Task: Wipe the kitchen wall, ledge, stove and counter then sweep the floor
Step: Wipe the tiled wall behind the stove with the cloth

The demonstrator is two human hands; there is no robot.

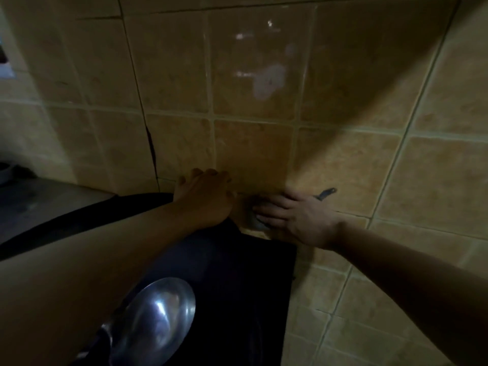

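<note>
Pressing hand: right hand (295, 216) lies flat, fingers straight and together, on a grey cloth (254, 221) at the foot of the tiled wall (253, 149)
Cloth: mostly hidden under the fingers; a dark strip (326, 193) shows beyond the hand, and whether it belongs to the cloth cannot be told
Left hand: left hand (204, 196) sits just beside the right one, fingers curled over the far edge of the dark stove (237, 273), against the wall
Stove: black top runs from the hands down toward the camera; its right edge meets tile
Lid: 1 shiny metal lid or pan (155, 320) sits at the near end of the stove, partly under the left forearm
Surface: beige tiled surface (383, 299) to the right of the stove, lit brighter than the rest
Wall: beige square tiles with pale grout; pale smears and glare (266, 80) on an upper tile; a dark vertical crack (151, 146) left of the hands
Left side: a grey ledge (39, 202) in shadow, with a pale blurred object (6, 173) at the frame edge
Open room: the lit tiles at right are the widest bare stretch; both forearms cross the stove
</note>
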